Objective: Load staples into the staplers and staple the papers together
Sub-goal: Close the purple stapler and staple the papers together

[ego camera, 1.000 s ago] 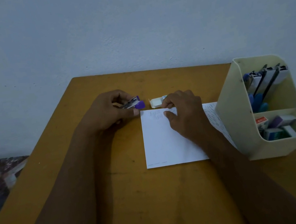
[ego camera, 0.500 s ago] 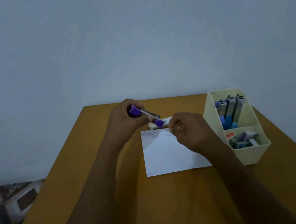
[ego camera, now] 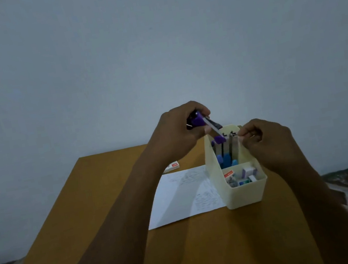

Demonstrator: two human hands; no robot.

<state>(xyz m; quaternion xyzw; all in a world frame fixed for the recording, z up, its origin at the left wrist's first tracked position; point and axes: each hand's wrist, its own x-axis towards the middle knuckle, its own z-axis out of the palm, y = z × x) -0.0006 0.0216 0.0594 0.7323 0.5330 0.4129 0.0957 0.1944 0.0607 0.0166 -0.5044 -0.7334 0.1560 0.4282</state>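
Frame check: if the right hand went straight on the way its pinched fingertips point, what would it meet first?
Probably the purple stapler, held open in the left hand, near its lower purple end. The right hand points left toward it. Depth is unclear; it might instead skim the staplers standing in the organizer.

hands (ego camera: 176, 136) (ego camera: 268, 142) 2 | purple stapler (ego camera: 207, 127) 1 | organizer (ego camera: 244, 196) 1 | loose staple box (ego camera: 172, 166) 1
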